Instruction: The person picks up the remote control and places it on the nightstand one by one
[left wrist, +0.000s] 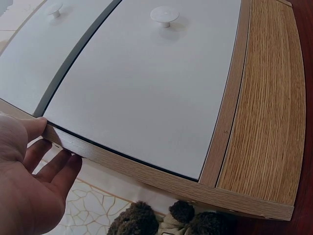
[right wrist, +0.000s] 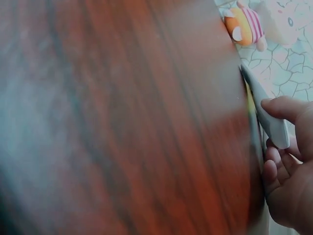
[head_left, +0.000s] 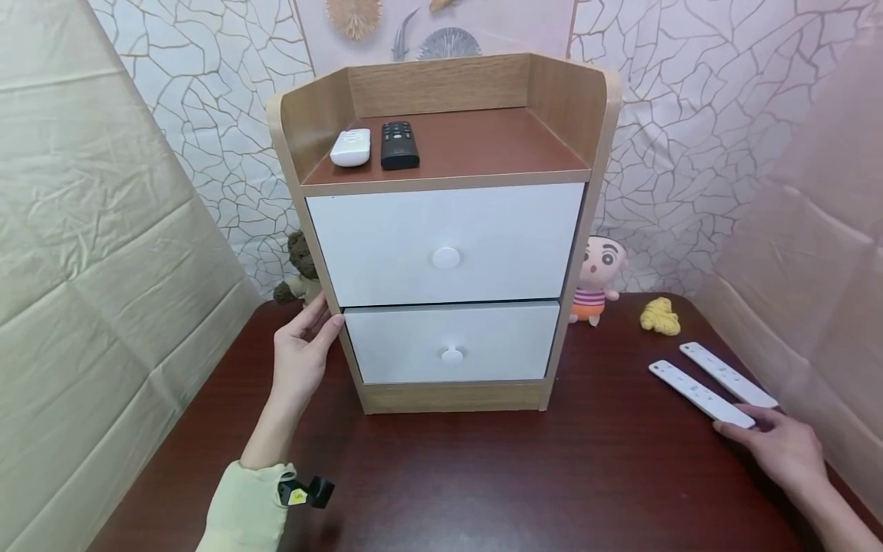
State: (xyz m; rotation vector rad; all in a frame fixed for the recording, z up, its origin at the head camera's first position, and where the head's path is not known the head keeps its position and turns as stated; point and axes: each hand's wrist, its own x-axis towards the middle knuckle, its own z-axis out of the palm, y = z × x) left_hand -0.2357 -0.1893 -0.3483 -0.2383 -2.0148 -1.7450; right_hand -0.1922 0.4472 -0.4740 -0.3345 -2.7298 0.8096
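A small wooden cabinet with two white drawers stands mid-table. My left hand holds its left side edge, at the height of the gap between the drawers. In the left wrist view, the thumb of that hand lies on the front edge and the fingers touch the side panel. At the right, my right hand pinches the near end of a white remote control. The thumb is on top of the remote in the right wrist view. Beside it lies a second white remote.
On the cabinet top lie a white remote and a black remote. A brown plush toy sits behind the cabinet's left side, a pink doll behind its right. A yellow crumpled thing lies at the back right.
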